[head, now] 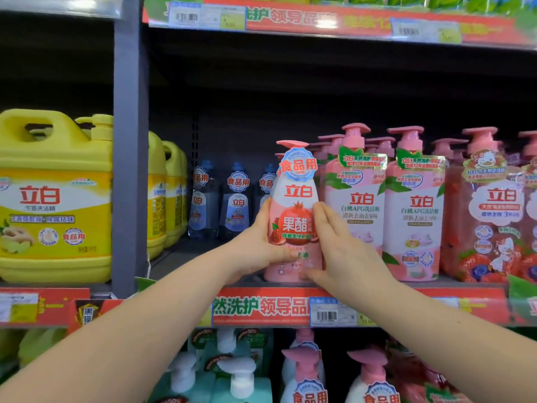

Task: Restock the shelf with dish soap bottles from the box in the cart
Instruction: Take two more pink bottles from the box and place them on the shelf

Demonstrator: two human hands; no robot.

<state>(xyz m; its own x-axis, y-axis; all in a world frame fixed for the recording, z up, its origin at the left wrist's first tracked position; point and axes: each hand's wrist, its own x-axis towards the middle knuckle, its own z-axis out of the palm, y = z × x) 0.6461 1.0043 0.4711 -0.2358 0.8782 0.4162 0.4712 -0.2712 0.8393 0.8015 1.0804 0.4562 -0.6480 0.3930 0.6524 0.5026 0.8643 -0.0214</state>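
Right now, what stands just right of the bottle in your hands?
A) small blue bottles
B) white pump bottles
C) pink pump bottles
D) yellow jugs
C: pink pump bottles stand immediately right of the bottle; the blue bottles sit back left, and the yellow jugs are farther left.

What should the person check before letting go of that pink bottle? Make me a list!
1. The pink bottle stands upright: ok.
2. Its label faces out: ok.
3. The left hand grips it and the right hand presses flat against its side: ok.
4. Its base sits fully on the shelf: cannot tell, the hands hide part of it.
5. It is clear of the peach bottle beside it: cannot tell.
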